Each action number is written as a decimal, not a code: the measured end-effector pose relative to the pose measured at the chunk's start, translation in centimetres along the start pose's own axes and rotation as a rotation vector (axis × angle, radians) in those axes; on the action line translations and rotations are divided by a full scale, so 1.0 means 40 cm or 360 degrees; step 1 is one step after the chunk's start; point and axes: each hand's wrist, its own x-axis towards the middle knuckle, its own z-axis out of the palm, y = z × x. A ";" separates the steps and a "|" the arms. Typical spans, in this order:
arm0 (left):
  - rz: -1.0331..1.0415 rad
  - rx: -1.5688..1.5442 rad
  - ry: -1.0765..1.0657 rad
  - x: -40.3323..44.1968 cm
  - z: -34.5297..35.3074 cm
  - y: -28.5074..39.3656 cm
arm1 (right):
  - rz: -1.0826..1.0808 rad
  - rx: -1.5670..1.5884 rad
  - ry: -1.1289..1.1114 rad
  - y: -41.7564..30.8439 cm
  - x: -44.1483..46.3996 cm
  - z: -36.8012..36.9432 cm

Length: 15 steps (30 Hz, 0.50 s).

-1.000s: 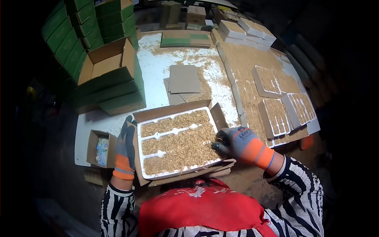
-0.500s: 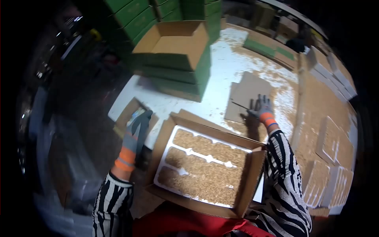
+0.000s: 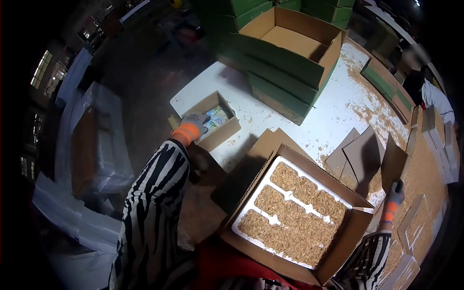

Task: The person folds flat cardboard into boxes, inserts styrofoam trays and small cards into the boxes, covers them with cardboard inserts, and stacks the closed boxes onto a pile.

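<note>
My left hand (image 3: 197,124), gloved in grey and orange, reaches into a small cardboard box (image 3: 227,130). Its fingers are apart over the light, colourful printed papers (image 3: 216,118) inside. At the right, my right hand (image 3: 396,193) grips the lower edge of a brown cardboard sheet (image 3: 393,162), raised on its edge. Between my arms stands an open carton (image 3: 241,241). In it sits a white moulded tray (image 3: 288,195) with compartments, largely covered by wood shavings (image 3: 295,224).
More cardboard sheets (image 3: 360,154) lie beyond the carton. Open green boxes (image 3: 285,92) are stacked on the white table (image 3: 232,92). Shavings-covered trays (image 3: 415,224) line the right side, with another person (image 3: 435,99) beyond. Plastic-wrapped stacks (image 3: 99,140) stand at left.
The view has turned left. My left hand has reached further into the small box, over its papers. My right hand has lifted a cardboard sheet from the pile and carried it right.
</note>
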 end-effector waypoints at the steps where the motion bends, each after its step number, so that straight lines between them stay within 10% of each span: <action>1: 0.0155 0.0163 0.0066 0.022 0.035 -0.013 | 0.0138 0.0301 0.0165 0.025 -0.027 -0.055; 4: 0.0338 0.0399 0.0090 0.103 0.120 -0.057 | 0.0572 0.1030 0.0455 0.047 -0.157 -0.187; 15: 0.0351 0.0042 0.0448 0.058 0.061 -0.132 | 0.0505 0.0839 0.0535 -0.359 -0.463 -0.389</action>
